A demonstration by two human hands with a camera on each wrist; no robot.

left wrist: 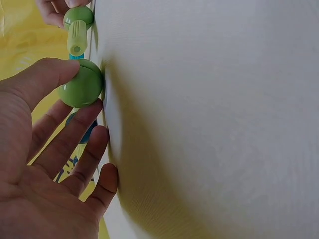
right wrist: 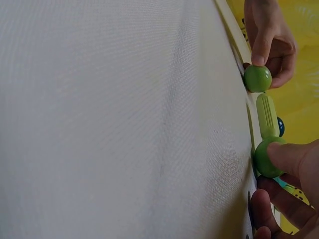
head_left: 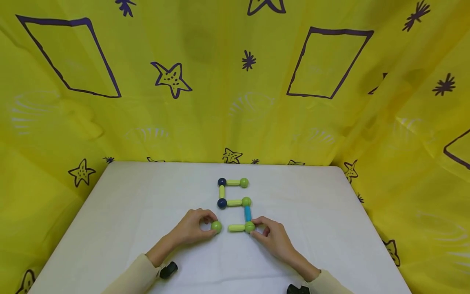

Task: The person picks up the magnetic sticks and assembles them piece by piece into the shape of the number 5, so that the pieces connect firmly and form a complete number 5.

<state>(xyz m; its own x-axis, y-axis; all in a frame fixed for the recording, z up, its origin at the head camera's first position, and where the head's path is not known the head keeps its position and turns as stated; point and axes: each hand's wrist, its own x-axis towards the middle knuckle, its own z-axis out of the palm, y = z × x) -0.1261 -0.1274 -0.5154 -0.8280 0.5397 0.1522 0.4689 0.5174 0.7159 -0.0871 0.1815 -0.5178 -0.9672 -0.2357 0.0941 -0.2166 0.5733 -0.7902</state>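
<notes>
Between thumb and fingers, my left hand (head_left: 194,226) pinches a green ball (head_left: 216,227) at the table's middle. A short gap parts this ball from the free end of a light green rod (head_left: 236,228). That rod's other end meets a second green ball (head_left: 249,227), which my right hand (head_left: 273,237) pinches from the right side. From there a blue rod (head_left: 247,213) runs up to another green ball (head_left: 246,201). Further light green rods join it to two dark blue balls (head_left: 222,203) and a far green ball (head_left: 244,182), forming an S-like shape.
The pieces lie on a white-covered table (head_left: 147,188). A yellow curtain (head_left: 209,114) with drawn stars and boxes hangs behind it and along both sides. Dark bands (head_left: 169,270) sit at the cuffs of the pale sleeves (head_left: 137,273).
</notes>
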